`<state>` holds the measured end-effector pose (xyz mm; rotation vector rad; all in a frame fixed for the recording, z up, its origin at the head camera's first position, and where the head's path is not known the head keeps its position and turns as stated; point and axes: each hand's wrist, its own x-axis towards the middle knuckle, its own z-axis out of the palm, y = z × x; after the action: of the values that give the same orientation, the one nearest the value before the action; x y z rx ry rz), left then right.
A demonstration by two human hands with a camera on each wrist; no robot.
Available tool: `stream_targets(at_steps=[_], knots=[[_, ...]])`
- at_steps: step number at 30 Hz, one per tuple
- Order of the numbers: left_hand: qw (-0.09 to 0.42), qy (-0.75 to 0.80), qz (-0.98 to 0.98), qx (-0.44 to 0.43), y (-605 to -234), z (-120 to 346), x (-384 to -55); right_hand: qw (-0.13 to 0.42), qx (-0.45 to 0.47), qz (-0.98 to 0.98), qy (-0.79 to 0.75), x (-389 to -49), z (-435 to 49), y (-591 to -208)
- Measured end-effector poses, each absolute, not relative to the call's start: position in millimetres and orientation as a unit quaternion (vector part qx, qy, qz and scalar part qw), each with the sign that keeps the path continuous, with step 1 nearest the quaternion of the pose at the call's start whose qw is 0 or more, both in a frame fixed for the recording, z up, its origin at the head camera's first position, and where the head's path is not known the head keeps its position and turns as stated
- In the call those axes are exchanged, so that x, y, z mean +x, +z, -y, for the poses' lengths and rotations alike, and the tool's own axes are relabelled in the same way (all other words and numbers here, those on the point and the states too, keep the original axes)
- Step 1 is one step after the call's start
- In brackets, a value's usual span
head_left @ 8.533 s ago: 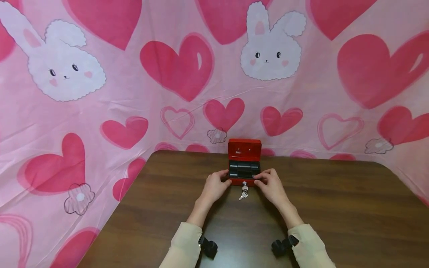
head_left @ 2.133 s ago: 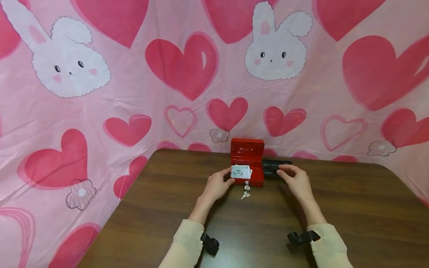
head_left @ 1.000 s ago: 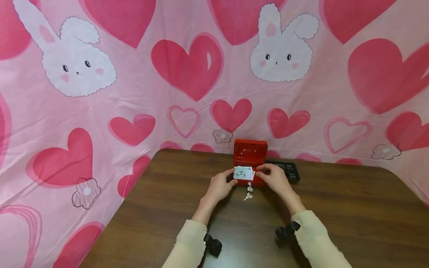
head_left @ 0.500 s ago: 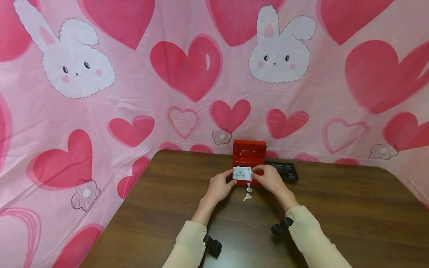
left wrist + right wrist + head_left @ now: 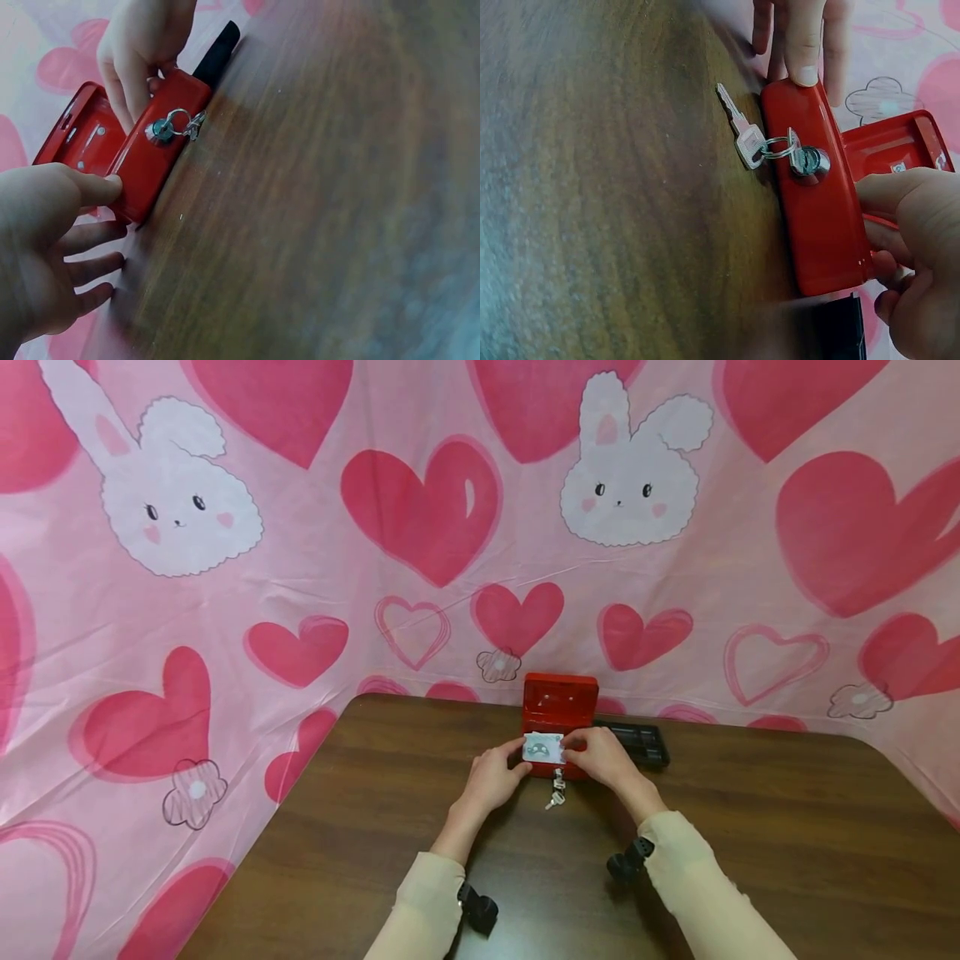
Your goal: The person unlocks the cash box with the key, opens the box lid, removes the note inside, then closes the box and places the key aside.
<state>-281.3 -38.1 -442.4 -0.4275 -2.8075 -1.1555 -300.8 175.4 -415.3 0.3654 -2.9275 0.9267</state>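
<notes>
A red cash box point(image 5: 578, 772) stands at the back of the table, its lid point(image 5: 559, 696) raised. Inside it lies a small stack of banknotes point(image 5: 542, 748). My left hand point(image 5: 491, 778) holds the box's left end, thumb on the front corner in the left wrist view. With bent fingers reaching into the box, my right hand point(image 5: 606, 762) pinches the right edge of the notes; the box wall hides its fingertips in the right wrist view. From the front lock point(image 5: 810, 161) hangs a ring with keys point(image 5: 748, 146).
A black compartment tray point(image 5: 647, 745) lies on the table just right of the box. Behind the wooden table point(image 5: 360, 827) hangs a pink cloth point(image 5: 420, 560) with hearts and rabbits. Each wrist wears a small black camera point(image 5: 480, 910).
The black tray has come out of the box onto the table at right, baring the banknotes. My right hand moved from the tray to the notes, whose stack is now neater. The left hand stays.
</notes>
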Motion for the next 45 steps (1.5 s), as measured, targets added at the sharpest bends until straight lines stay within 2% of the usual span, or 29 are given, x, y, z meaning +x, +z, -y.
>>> stream_targets(at_steps=[14,20,31,45], knots=[[0.035,-0.371,0.917,-0.139,-443.2,37.8,-282.7,0.027,0.088,0.933,0.349,-297.3,-169.1,-421.4],[0.036,-0.370,0.918,-0.137,-443.4,37.1,-282.4,0.045,0.080,0.924,0.370,-294.4,-169.7,-425.1],[0.044,-0.364,0.920,-0.134,-442.9,37.6,-282.7,0.138,0.042,0.885,0.443,-284.9,-172.6,-437.9],[0.038,-0.372,0.918,-0.131,-441.4,38.5,-279.0,0.207,0.016,0.851,0.483,-268.9,-175.9,-435.7]])
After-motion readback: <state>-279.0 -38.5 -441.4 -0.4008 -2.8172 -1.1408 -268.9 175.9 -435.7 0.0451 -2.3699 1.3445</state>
